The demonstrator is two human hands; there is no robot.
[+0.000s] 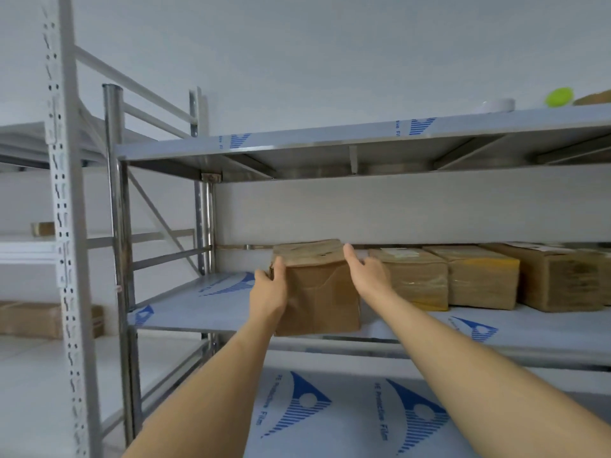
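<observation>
Our left hand (267,292) grips the near left corner of the box (317,292): the thumb lies up along the front edge and the fingers curl round the left face. From these fingers the box lies straight to the right, touching them. It sits at the front lip of the middle shelf (185,309), and its long side seems to run away from us toward the back wall.

Our right hand (367,276) is at the upper right edge of the box, flat, with the thumb straight up beside the top corner. Its fingers reach away from us into the narrow gap on that side, and we cannot tell how firmly they press. From them the box lies just to the left, and the next box (413,279) in the row is just to the right.

Both hands are about equally near, one on each short flank. We judge that the coming move depends on squeezing across that width while the right fingers stay clear of the neighbour.
</observation>
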